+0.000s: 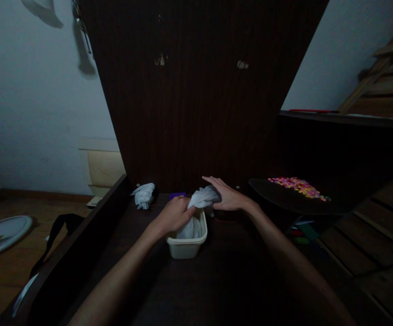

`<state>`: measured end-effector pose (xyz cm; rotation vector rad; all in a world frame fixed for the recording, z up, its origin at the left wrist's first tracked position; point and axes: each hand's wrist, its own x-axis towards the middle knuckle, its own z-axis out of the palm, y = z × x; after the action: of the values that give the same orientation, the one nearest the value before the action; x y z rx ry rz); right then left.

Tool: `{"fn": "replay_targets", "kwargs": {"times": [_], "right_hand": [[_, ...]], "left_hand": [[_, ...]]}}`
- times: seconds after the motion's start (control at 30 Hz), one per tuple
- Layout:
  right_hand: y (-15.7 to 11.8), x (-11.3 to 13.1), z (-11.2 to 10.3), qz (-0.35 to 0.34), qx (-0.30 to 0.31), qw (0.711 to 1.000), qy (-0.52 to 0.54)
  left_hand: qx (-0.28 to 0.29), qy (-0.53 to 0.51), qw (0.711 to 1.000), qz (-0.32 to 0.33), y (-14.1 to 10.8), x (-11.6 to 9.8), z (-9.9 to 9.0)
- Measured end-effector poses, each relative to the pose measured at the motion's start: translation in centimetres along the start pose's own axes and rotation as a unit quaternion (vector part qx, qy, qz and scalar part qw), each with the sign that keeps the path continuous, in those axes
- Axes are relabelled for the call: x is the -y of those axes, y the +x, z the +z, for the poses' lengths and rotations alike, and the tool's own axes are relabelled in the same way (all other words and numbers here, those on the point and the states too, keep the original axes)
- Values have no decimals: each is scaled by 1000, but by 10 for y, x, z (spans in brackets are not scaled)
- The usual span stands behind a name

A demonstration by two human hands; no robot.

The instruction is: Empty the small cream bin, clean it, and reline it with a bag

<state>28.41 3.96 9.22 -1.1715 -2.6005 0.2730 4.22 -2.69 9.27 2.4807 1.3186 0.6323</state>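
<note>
A white, crumpled plastic bag (pixel 203 198) is stretched between my hands above a small cream plastic basket (pixel 187 250). My left hand (pixel 173 214) is closed on the bag over the basket's left side. My right hand (pixel 229 195) has its fingers stretched out and its thumb apart, with the bag's right end against the palm. More whitish plastic (pixel 190 230) lies inside the basket; whether it belongs to the same bag I cannot tell. Partly hidden behind my left hand is a purple object (pixel 177 195).
Another crumpled white bag (pixel 144 195) lies at the back left of the dark tabletop (pixel 179 290). A raised side board (pixel 91 231) borders the left. Pink and yellow small pieces (pixel 298 186) cover part of a rounded shelf (pixel 267 194) at right. A tall dark panel (pixel 196 104) stands behind.
</note>
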Motion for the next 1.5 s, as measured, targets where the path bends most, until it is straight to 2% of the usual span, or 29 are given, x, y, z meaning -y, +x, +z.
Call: {"fn": "replay_targets", "kwargs": {"times": [0.13,0.23,0.43,0.6,0.7,0.8,0.87,0.93,1.03,1.17,1.27,1.4,1.5], "right_hand": [[10,37,-4,-96,55,990,92],[16,57,-2,-124,44,986,105],[22,67,-14,-133,17,983,129],[17,67,-23,-74,69,970,220],[13,72,-16,-20,76,930,358],[11,77,-6,33,62,866,494],[10,81,-1,61,70,820,564],[10,84,3,81,73,777,620],[11,89,9,100,38,729,676],[12,96,19,125,-36,683,719],[11,101,25,143,-86,656,736],[11,109,32,154,-117,631,751],[11,114,36,162,-137,625,751]], "left_hand": [[-20,-11,1000,-1,3,-5,3],[-29,-18,999,-2,3,-5,3],[-54,-14,998,1,-2,0,-3],[-91,-15,996,-6,-4,2,-5],[-157,-26,986,-43,-4,3,-2],[-204,-48,971,-111,-6,0,-2],[-187,-63,972,-128,-8,-4,-5],[-164,-82,976,-117,-12,-9,-7],[-169,-121,973,-104,-17,-16,-10],[-166,-189,964,-82,-23,-21,-10],[-153,-227,957,-95,-27,-23,-9],[-150,-259,943,-141,-30,-30,-8],[-128,-286,937,-154,-31,-37,-6]]}}
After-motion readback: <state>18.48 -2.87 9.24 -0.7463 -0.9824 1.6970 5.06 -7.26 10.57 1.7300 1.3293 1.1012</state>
